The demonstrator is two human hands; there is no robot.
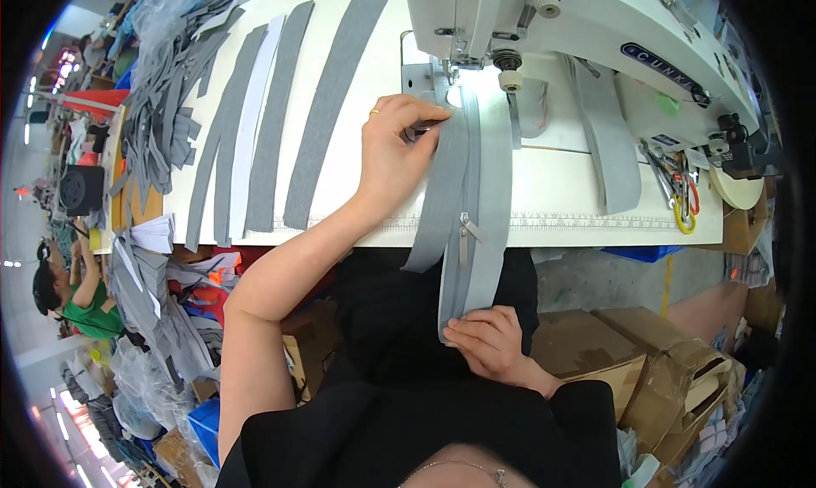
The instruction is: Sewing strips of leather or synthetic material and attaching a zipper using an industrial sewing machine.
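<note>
A grey fabric piece with a long zipper (484, 182) runs from under the presser foot (451, 67) of a white sewing machine (595, 29) down over the table edge; its metal pull (465, 231) hangs near that edge. My left hand (399, 148) is pinched on the grey strip along the zipper's left side, just below the lit needle area. My right hand (484, 339) has its fingers closed on the low end of the zipper piece, below the table.
Grey and white strips (336, 105) lie on the white table (374, 229), with a fabric pile (161, 131) at left. Scissors (684, 203) and a grey panel (608, 148) lie right; cardboard boxes (578, 352) stand below. A co-worker in green (89, 309) is at far left.
</note>
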